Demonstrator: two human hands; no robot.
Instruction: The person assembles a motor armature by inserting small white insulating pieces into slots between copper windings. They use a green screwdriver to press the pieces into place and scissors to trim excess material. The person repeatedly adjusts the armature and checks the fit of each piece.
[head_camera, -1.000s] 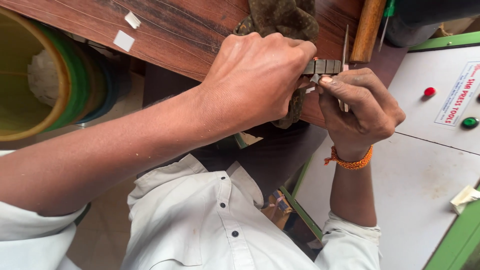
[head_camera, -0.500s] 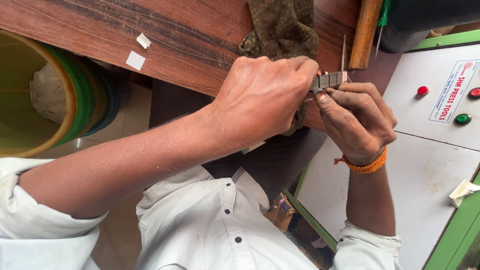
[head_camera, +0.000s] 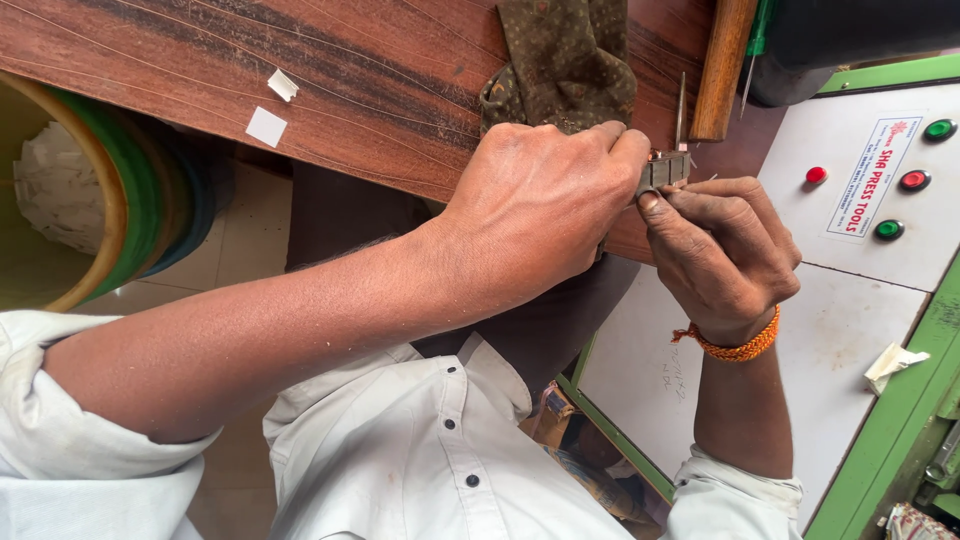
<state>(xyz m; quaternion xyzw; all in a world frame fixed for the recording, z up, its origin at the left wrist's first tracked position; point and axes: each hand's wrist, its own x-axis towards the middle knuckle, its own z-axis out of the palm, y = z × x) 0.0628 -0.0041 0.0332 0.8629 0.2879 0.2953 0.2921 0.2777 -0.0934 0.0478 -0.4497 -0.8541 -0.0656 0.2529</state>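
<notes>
The left hand (head_camera: 540, 205) pinches a small grey metal piece (head_camera: 663, 170) between thumb and fingertips, closed tight on it at the edge of the wooden table (head_camera: 330, 90). The right hand (head_camera: 722, 255) meets it from the other side, its fingers bunched against the same piece; a thin metal needle (head_camera: 681, 108) stands up just beside it, though whether the right fingers grip the needle cannot be told. An orange thread band (head_camera: 735, 345) circles the right wrist. Just behind the left hand a brown dotted cloth (head_camera: 560, 60) lies on the table, and a wooden handle (head_camera: 722, 65) rests to its right. Two white paper scraps (head_camera: 268, 125) lie farther left on the wood. At the right sits a white machine panel (head_camera: 870, 290) with red and green buttons (head_camera: 815, 175). At the far left stands a yellow bin (head_camera: 60, 290) with green rings
</notes>
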